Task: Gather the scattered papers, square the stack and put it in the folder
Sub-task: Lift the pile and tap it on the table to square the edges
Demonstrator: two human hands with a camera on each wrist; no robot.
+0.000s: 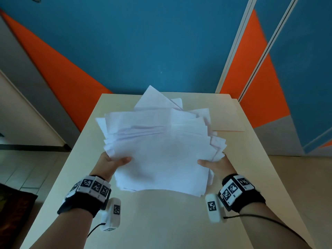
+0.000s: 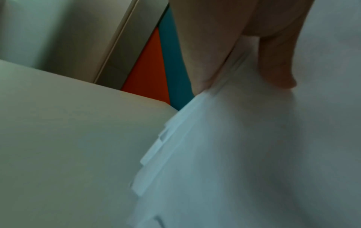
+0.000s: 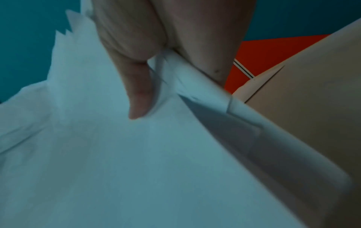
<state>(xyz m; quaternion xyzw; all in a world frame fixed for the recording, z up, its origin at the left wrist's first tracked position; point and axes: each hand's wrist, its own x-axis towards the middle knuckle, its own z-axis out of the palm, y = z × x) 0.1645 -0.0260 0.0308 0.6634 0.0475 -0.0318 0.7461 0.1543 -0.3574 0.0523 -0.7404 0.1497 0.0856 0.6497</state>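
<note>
The left hand (image 1: 115, 163) has its grip closed on the left edge of the papers (image 1: 161, 151), thumb laid on the top sheet and fingers hidden beneath; the left wrist view shows that edge stepped like stairs, sheet ends poking out at different depths. The whole bundle is held up over the middle of the counter (image 1: 161, 221), fanned and ragged, with corners sticking out along the far side and one sheet jutting up at an angle. So the gathering looks done, and squaring is the step in hand. To do it well, I would loosen both pinches enough that the sheets can slide, stand the bundle on one long edge and tap it on the counter, then turn it and tap a short edge. Squeezing hard would lock the offsets in. The right hand (image 1: 215, 165) likewise grips the right edge, thumb on top; the right wrist view shows a sheet or two curled or folded near that thumb, which should be flattened before tapping. The folder (image 1: 231, 121), pale and flat, lies at the far right of the counter, partly under the fan.
</note>
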